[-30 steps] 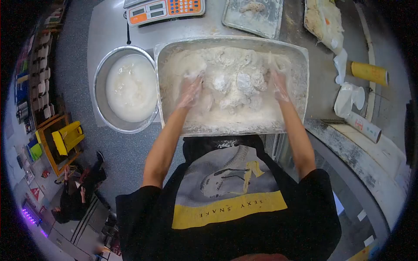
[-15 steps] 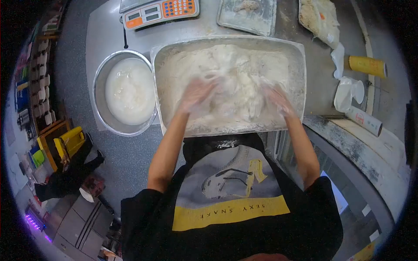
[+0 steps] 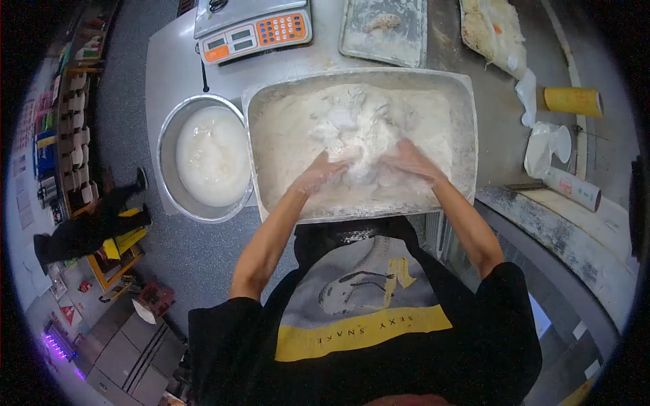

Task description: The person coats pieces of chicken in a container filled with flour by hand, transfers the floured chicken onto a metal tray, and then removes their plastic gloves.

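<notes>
A large rectangular tub (image 3: 466,135) holds white flour, with floury lumps (image 3: 352,122) heaped at its middle. Both hands are in the tub, in thin clear gloves dusted with flour. My left hand (image 3: 321,170) touches the near left side of the lumps. My right hand (image 3: 409,164) lies against their near right side, angled inward. Motion and flour smear the fingers of both hands, so what they grip, if anything, cannot be made out. Left of the tub stands a round metal bowl (image 3: 167,162) of cloudy white liquid.
An orange and grey scale (image 3: 257,37) and a floury tray (image 3: 414,47) with a lump stand beyond the tub. On the right lie a filled bag (image 3: 497,34), a yellow roll (image 3: 573,101) and a white roll (image 3: 572,188). A person in black (image 3: 88,230) is far left.
My hands have moved inward and nearer my body, from the tub's sides to the lumps. The lumps are more heaped at the middle. The person at the far left has moved.
</notes>
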